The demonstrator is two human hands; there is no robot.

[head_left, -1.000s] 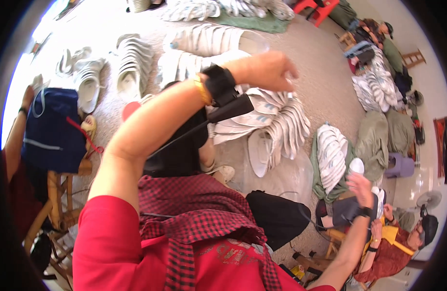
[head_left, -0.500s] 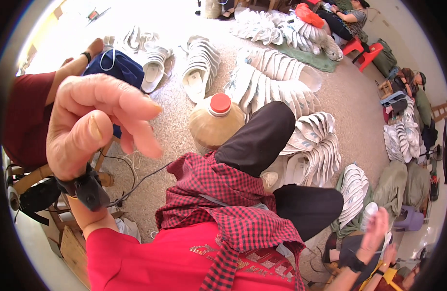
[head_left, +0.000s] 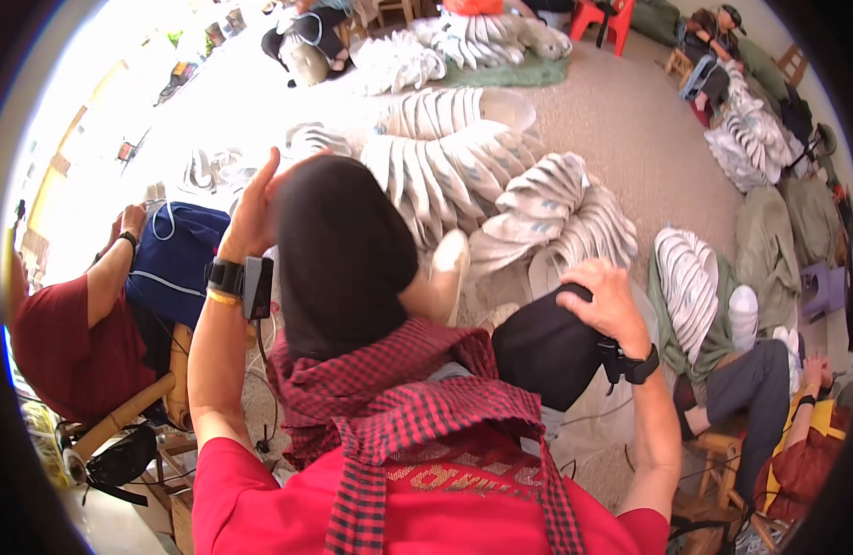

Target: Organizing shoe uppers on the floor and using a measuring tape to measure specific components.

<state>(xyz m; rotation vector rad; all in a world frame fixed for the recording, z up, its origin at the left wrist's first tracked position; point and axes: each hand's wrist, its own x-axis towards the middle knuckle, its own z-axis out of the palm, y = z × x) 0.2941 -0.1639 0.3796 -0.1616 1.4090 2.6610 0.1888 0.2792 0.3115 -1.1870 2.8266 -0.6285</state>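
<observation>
My left hand (head_left: pixel 253 211) rests against the outer side of my raised left knee (head_left: pixel 338 240), thumb up and fingers reaching over the black trouser cloth, partly hidden. On my right knee (head_left: pixel 546 347) my right hand (head_left: pixel 611 301) lies over the black cloth with its fingers spread and bent. Neither hand holds a loose object. A red-and-black checked cloth (head_left: pixel 380 370) covers my lap. Beyond my knees, nested white shoes lie in long curved rows (head_left: pixel 454 171), and another stack (head_left: pixel 560 208) sits nearer. A pale shoe (head_left: pixel 450 264) is on my foot between the knees.
A person in a dark red top (head_left: pixel 75 342) sits close at left beside a blue bag (head_left: pixel 181 254). Another person's grey-trousered leg (head_left: pixel 750 388) is at lower right, near a shoe stack (head_left: pixel 690 287) on green cloth. A red stool (head_left: pixel 607 28) stands far back.
My left hand has come down from mid-air onto my left knee, which is now raised. My right hand has moved in from the lower right onto my right knee. The red-capped bottle is no longer visible.
</observation>
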